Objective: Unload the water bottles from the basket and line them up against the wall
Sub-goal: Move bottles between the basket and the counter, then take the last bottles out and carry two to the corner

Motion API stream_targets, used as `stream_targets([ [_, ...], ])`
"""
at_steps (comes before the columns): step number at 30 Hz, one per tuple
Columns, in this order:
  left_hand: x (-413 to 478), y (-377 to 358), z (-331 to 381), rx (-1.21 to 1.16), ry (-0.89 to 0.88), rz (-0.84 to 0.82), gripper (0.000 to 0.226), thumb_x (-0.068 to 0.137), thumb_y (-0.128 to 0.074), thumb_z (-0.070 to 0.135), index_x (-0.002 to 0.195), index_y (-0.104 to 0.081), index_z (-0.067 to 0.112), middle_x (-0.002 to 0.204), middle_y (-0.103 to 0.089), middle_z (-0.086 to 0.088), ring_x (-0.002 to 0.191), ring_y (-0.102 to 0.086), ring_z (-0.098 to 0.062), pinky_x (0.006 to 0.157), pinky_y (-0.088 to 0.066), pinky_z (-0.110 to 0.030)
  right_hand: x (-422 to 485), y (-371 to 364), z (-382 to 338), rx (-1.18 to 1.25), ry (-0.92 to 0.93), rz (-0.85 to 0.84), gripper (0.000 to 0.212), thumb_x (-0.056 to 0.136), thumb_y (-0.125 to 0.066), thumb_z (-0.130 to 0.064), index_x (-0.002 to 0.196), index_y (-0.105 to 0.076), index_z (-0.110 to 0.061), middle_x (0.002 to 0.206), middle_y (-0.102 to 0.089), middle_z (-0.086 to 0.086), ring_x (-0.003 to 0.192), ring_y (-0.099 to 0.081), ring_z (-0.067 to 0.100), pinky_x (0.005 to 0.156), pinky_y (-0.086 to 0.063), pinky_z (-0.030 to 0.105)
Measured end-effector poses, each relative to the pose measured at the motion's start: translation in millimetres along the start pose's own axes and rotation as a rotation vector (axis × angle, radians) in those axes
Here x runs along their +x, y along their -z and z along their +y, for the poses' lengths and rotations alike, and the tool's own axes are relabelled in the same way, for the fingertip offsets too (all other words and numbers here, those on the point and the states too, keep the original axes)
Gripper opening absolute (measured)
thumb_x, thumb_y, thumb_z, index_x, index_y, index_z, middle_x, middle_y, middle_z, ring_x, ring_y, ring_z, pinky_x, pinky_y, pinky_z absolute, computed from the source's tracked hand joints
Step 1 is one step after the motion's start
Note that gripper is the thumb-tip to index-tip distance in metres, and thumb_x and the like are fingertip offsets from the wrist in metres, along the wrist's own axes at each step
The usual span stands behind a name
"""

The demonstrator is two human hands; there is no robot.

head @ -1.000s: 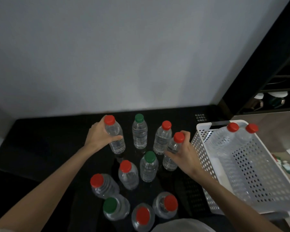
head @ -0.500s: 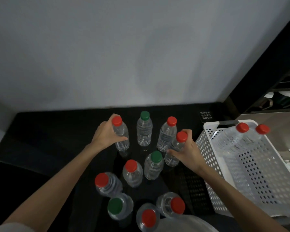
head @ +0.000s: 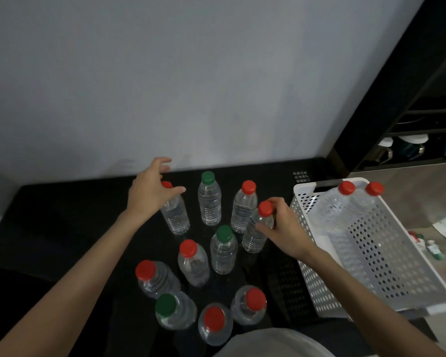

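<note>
Several clear water bottles with red or green caps stand on the black tabletop [head: 62, 228] below the grey wall [head: 191, 86]. My left hand [head: 151, 193] hovers with spread fingers over the cap of the far-left red-capped bottle [head: 177, 217], holding nothing. My right hand [head: 281, 228] grips the neck of another red-capped bottle [head: 254, 237], which stands slightly tilted beside the basket. The white perforated basket [head: 397, 266] sits at the right, and two red-capped bottles [head: 330, 210] lie inside it, caps toward the wall.
A green-capped bottle [head: 209, 202] and a red-capped bottle [head: 243, 208] stand between my hands. Several more bottles [head: 223, 253] cluster nearer to me. A dark shelf unit [head: 410, 124] rises at the right. Small items [head: 435, 253] lie on the floor beyond the basket.
My left hand has let go of the far-left bottle and opened above it. My right hand keeps its grip on its bottle, now higher at the neck.
</note>
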State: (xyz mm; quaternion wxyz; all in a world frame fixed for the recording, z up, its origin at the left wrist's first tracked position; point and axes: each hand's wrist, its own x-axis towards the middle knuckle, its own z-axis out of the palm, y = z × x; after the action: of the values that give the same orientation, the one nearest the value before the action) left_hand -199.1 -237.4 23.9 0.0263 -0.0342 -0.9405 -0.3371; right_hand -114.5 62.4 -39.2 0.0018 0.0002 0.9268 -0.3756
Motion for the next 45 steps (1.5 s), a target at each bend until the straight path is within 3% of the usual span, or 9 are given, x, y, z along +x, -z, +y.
stream_targets([
  [6, -10.2, 3.3, 87.1, -0.019, -0.236, 0.039, 0.064, 0.08, -0.077, 0.034, 0.136, -0.048, 0.023, 0.135, -0.057, 0.003, 0.116, -0.055, -0.016, 0.097, -0.048, -0.04, -16.1, 63.8, -19.3, 0.082, 0.05, 0.153, 0.05, 0.088, -0.068, -0.03, 0.131, -0.044, -0.021, 0.129, -0.053, -0.005, 0.112, -0.053, 0.012, 0.09, -0.05, 0.029],
  [16, -37.2, -103.5, 225.5, -0.017, -0.415, -0.212, 0.068, 0.086, -0.069, 0.042, 0.145, -0.039, 0.025, 0.143, -0.05, 0.005, 0.125, -0.051, -0.014, 0.102, -0.043, -0.034, -42.3, 154.1, 61.5, 0.07, 0.006, 0.462, 0.032, 0.09, -0.065, -0.02, 0.118, -0.051, -0.024, 0.116, -0.052, -0.006, 0.111, -0.05, 0.018, 0.09, -0.05, 0.039],
  [24, -17.8, -214.2, 272.3, -0.169, -0.118, -0.427, 0.1, 0.078, -0.078, 0.039, 0.154, -0.015, 0.021, 0.156, -0.031, -0.011, 0.143, -0.033, -0.026, 0.113, -0.035, -0.045, -22.1, 173.9, 131.1, 0.101, -0.112, 0.327, 0.051, 0.09, -0.065, -0.017, 0.136, -0.043, -0.015, 0.135, -0.046, 0.001, 0.124, -0.044, 0.012, 0.097, -0.035, 0.022],
  [28, -19.0, -257.5, 258.6, -0.243, 0.029, -0.389, 0.095, 0.077, -0.081, 0.03, 0.151, -0.023, 0.02, 0.148, -0.043, -0.008, 0.137, -0.04, -0.023, 0.106, -0.036, -0.033, -6.7, 167.0, 143.2, 0.238, -0.155, 0.244, 0.06, 0.09, -0.066, -0.01, 0.14, -0.034, -0.017, 0.132, -0.049, -0.003, 0.118, -0.048, 0.01, 0.098, -0.042, 0.025],
  [31, -27.7, -279.7, 249.6, -0.334, 0.069, -0.32, 0.078, 0.075, -0.082, 0.021, 0.14, -0.04, 0.02, 0.136, -0.055, 0.0, 0.125, -0.05, -0.015, 0.096, -0.04, -0.024, 1.3, 159.4, 148.1, 0.287, -0.167, 0.247, 0.055, 0.089, -0.065, -0.005, 0.134, -0.037, -0.022, 0.122, -0.051, -0.006, 0.111, -0.05, 0.008, 0.087, -0.041, 0.01],
  [34, -33.2, -298.9, 245.3, -0.385, 0.142, -0.272, 0.068, 0.072, -0.083, 0.018, 0.13, -0.048, 0.022, 0.129, -0.058, 0.002, 0.118, -0.053, -0.013, 0.098, -0.044, -0.03, 4.4, 153.3, 152.7, 0.326, -0.176, 0.245, 0.052, 0.088, -0.066, -0.004, 0.13, -0.04, -0.021, 0.118, -0.053, -0.006, 0.108, -0.054, 0.009, 0.071, -0.043, 0.0],
  [37, -32.5, -316.1, 240.8, -0.439, 0.217, -0.246, 0.068, 0.068, -0.084, 0.014, 0.126, -0.05, 0.023, 0.126, -0.06, 0.001, 0.118, -0.055, -0.017, 0.1, -0.045, -0.034, 5.1, 146.6, 157.7, 0.36, -0.174, 0.258, 0.061, 0.085, -0.069, -0.004, 0.134, -0.036, -0.018, 0.122, -0.052, -0.004, 0.11, -0.053, 0.007, 0.079, -0.044, 0.003],
  [41, -30.8, -332.1, 238.8, -0.501, 0.279, -0.196, 0.069, 0.061, -0.086, 0.01, 0.117, -0.05, 0.028, 0.114, -0.065, 0.005, 0.108, -0.061, -0.014, 0.095, -0.047, -0.029, 5.5, 136.1, 174.0, 0.292, -0.143, 0.235, 0.07, 0.082, -0.073, -0.003, 0.137, -0.033, -0.017, 0.129, -0.05, -0.001, 0.12, -0.052, 0.012, 0.1, -0.044, 0.022],
  [45, -31.3, -339.0, 235.4, -0.502, 0.287, -0.13, 0.067, 0.058, -0.088, 0.014, 0.116, -0.056, 0.027, 0.105, -0.069, 0.01, 0.102, -0.065, -0.01, 0.091, -0.05, -0.025, 8.0, 134.8, 180.5, 0.233, -0.12, 0.187, 0.07, 0.082, -0.073, -0.007, 0.139, -0.032, -0.015, 0.133, -0.049, 0.005, 0.123, -0.051, 0.016, 0.098, -0.043, 0.023],
])
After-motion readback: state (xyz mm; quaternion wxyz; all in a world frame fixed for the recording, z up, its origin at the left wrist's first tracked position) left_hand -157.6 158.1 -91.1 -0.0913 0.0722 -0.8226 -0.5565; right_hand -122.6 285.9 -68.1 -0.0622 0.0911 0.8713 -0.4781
